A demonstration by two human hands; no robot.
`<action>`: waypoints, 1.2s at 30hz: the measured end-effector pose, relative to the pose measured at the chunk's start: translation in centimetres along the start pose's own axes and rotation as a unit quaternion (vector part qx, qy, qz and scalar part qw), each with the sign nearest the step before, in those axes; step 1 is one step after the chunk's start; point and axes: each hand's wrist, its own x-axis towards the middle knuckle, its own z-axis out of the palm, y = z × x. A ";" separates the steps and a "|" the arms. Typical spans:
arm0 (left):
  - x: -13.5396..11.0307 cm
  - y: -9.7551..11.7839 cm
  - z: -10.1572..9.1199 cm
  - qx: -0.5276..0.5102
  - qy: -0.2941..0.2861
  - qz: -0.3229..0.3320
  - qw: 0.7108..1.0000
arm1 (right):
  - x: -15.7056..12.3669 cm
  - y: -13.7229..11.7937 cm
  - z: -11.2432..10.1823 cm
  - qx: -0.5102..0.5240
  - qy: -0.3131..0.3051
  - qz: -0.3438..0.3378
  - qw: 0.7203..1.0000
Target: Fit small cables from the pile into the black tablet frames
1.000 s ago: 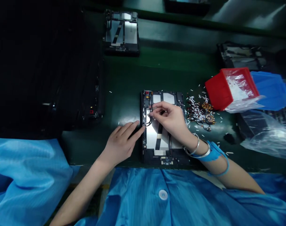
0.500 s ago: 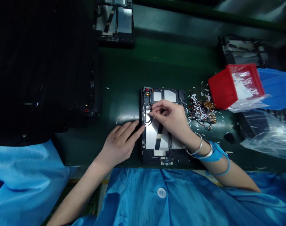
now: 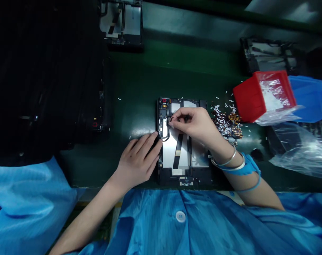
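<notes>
An opened tablet-like device (image 3: 182, 161), with a black frame and silvery plates inside, lies flat on the bench before me. Along its inner left side a thin black cable (image 3: 166, 137) bends in a U-shaped loop. My right hand (image 3: 194, 122) hovers over the upper part of the device, thumb and index finger pinched at the cable; the very tip is mostly hidden by the fingers. My left hand (image 3: 138, 159) rests with stretched fingers against the device's left edge, fingertips close to the loop, holding nothing.
Small white pieces and dark, copper-tipped parts lie in a pile (image 3: 228, 122) right of the device. Beyond it stand a red bin (image 3: 248, 99), a blue bin (image 3: 309, 97) and clear plastic bags (image 3: 299, 152). More devices (image 3: 131, 24) sit at the back; a dark stack (image 3: 49, 88) fills the left.
My right hand has moved slightly up along the device, and the cable loop now lies straighter along the left side. My left hand stays at the edge, almost unchanged. The view has shifted slightly.
</notes>
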 end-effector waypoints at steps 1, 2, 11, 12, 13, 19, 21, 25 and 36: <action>0.1 0.0 -0.1 -0.003 -0.005 0.004 1.000 | 0.1 0.0 0.0 0.002 -0.001 0.000 1.000; 0.3 0.0 -0.2 -0.004 -0.015 0.006 1.000 | 0.2 0.1 0.1 0.005 0.002 -0.002 1.000; 0.7 -0.2 -0.2 0.003 -0.052 0.013 0.999 | 0.1 0.1 0.3 -0.012 0.009 -0.020 1.000; 0.7 -0.2 -0.2 0.004 -0.052 0.016 0.999 | 0.1 0.1 0.3 -0.015 0.010 -0.020 1.000; 0.8 -0.2 -0.2 0.004 -0.053 0.019 0.998 | 0.1 0.1 0.3 -0.019 0.011 -0.021 1.000; 1.2 -0.4 0.1 -0.010 -0.064 0.038 0.997 | 0.0 0.1 0.6 -0.057 0.027 -0.033 0.997; 1.4 -0.5 0.2 -0.018 -0.069 0.054 0.996 | -0.1 0.1 0.8 -0.070 0.030 -0.038 0.996; 1.9 -0.7 -0.1 -0.027 -0.080 0.072 0.994 | -0.3 -0.1 0.8 -0.102 0.039 -0.039 0.993; 5.1 -0.9 0.3 -0.059 -0.080 0.007 0.995 | -7.2 1.6 -3.6 -0.137 0.238 -0.019 0.961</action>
